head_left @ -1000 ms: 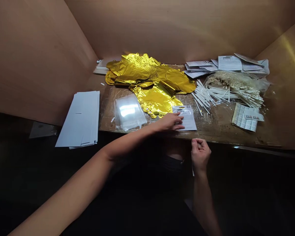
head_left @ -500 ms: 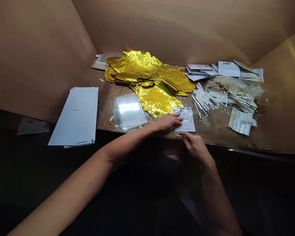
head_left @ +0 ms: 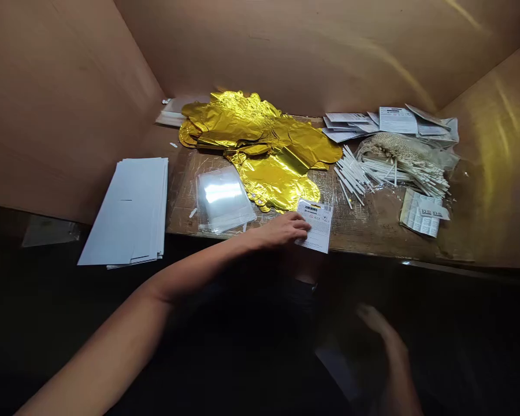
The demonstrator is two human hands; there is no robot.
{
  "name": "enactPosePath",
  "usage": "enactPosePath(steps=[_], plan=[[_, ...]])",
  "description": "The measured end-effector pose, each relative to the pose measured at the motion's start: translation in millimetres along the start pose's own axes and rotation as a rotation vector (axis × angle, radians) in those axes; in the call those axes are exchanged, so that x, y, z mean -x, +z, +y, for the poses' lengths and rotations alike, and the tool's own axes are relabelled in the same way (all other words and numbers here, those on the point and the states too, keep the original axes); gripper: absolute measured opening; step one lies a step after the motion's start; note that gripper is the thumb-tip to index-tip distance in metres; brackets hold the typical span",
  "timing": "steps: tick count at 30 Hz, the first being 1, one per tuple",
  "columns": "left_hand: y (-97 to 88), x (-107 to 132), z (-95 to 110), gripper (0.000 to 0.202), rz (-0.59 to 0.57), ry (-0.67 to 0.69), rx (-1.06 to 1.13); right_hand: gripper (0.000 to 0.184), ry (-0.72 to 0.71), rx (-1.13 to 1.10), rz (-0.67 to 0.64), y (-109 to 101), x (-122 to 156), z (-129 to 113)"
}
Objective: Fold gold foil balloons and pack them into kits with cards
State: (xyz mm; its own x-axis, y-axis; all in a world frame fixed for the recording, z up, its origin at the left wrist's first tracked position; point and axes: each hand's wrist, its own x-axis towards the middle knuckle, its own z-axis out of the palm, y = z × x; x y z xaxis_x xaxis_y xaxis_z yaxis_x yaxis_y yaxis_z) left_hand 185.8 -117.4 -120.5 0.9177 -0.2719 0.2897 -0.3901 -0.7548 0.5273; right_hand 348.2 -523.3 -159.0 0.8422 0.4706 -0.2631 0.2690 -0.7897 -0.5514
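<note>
A white printed card packet, with a hang slot and a barcode at its top, lies slightly turned at the table's front edge, its lower end reaching past that edge. My left hand has its bent fingers on the packet's left side; the thumb is hidden. Low on the right, away from the table and smeared by motion, is my right hand; its fingers cannot be made out. Just behind the packet lies a pile of shiny gold foil balloons. Left of them rests a stack of clear plastic sleeves.
Long white cards are stacked at the left, over the edge. To the right are white sticks, a bag of sticks, a sticker sheet and printed packets. Brown panels enclose the table.
The card packet has slid toward me and turned slightly, with my left hand on it. My right hand has left the table edge and dropped down to the right.
</note>
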Motion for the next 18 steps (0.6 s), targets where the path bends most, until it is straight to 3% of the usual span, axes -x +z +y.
enactPosePath(steps=[2,3,7,9,11,15,18], plan=[[-0.5,9,11,0.019,-0.030,0.021,-0.078,0.037,-0.016,0.117,0.069,11,2,-4],[-0.4,13,16,0.025,-0.042,0.025,-0.110,0.035,-0.095,0.134,0.107,16,3,-15],[3.3,18,27,0.051,-0.059,-0.005,-0.193,0.041,-0.725,0.281,0.173,39,-2,-88],[6.9,15,28,0.056,-0.042,-0.028,-0.204,0.026,-0.863,0.272,0.227,49,-11,-121],[11.3,10,28,0.049,0.006,-0.084,-0.209,0.022,-0.812,0.212,0.278,56,-19,-144],[23.9,5,33,0.029,0.091,-0.256,-0.252,0.035,-0.333,0.008,0.355,66,-17,-162],[35.7,16,44,0.029,0.110,-0.255,-0.208,0.055,-0.057,-0.429,0.146,71,5,-167]])
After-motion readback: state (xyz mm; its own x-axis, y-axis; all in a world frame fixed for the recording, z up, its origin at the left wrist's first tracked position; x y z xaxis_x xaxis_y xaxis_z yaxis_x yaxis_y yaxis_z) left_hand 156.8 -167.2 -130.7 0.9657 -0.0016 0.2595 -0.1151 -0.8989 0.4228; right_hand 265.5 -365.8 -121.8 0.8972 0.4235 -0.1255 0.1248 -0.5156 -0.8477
